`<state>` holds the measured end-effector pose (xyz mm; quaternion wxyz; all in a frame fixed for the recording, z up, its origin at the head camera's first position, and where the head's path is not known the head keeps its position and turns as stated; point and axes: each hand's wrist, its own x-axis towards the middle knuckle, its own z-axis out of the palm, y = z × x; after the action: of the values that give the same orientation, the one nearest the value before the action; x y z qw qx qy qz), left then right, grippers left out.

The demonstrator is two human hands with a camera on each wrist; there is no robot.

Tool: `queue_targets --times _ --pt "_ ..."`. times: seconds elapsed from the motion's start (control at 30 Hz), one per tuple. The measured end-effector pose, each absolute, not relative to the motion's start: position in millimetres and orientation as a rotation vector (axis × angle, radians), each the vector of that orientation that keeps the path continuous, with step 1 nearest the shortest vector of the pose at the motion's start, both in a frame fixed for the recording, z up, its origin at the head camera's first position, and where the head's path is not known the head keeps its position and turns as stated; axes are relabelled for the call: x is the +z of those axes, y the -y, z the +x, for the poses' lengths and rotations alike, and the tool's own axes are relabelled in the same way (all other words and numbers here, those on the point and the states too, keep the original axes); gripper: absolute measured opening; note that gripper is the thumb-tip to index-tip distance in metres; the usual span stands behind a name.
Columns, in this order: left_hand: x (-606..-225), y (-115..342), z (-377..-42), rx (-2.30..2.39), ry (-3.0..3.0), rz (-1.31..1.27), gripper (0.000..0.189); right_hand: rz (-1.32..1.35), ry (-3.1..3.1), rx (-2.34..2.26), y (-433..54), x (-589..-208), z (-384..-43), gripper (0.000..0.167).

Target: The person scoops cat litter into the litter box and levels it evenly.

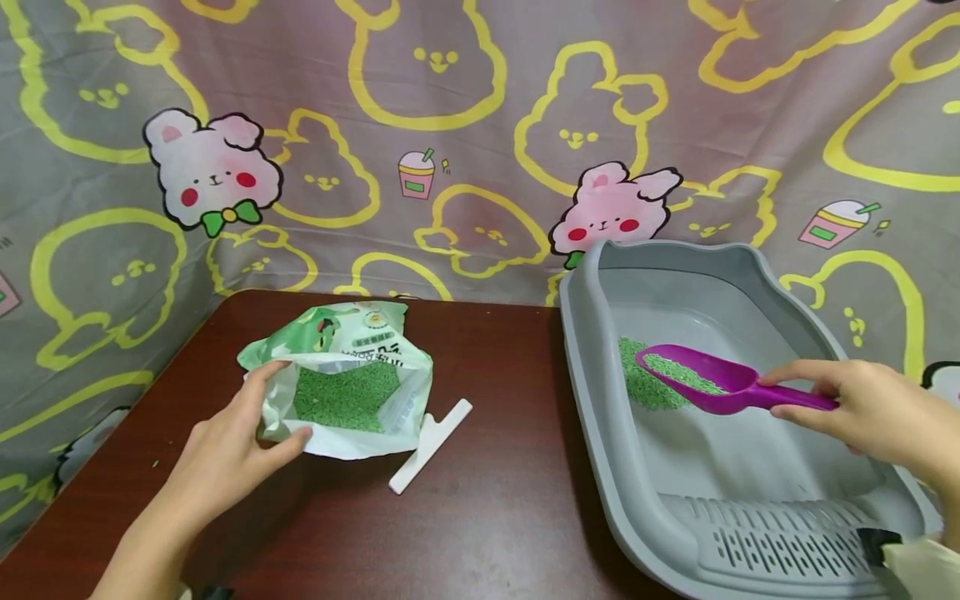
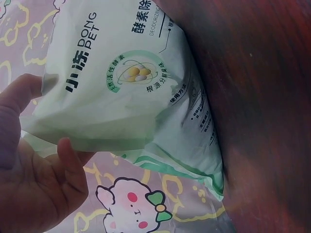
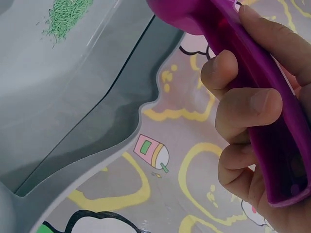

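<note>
My right hand (image 1: pixel 862 408) grips the handle of a purple scoop (image 1: pixel 731 400), its fingers curled round it in the right wrist view. The scoop carries green litter pellets (image 1: pixel 678 372) and is over the grey litter box (image 1: pixel 581 367). Below it, a small heap of green pellets (image 1: pixel 637 379) lies on the box floor. At the left, my left hand (image 1: pixel 225 458) holds the mouth of a white and green litter bag (image 1: pixel 330 446), thumb at the near rim and fingers at the far side. Green pellets (image 1: pixel 348 396) show inside the bag, which lies with its opening toward me.
A white T-shaped plastic piece (image 1: pixel 431 446) lies on the brown table (image 1: pixel 480 533) beside the bag. Behind the table hangs a grey cloth (image 1: pixel 480 150) with a bunny pattern. The box's near end has a slotted ledge (image 1: pixel 787 542).
</note>
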<state>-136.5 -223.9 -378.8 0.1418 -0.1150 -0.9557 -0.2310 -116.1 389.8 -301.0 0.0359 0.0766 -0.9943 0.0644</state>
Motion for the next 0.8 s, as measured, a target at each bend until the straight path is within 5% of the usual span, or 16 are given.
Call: queue_targets --times 0.8 --pt "-379 225 -136 -0.675 2.77 -0.319 0.085 0.167 3.448 0.253 -390 -284 -143 0.032"
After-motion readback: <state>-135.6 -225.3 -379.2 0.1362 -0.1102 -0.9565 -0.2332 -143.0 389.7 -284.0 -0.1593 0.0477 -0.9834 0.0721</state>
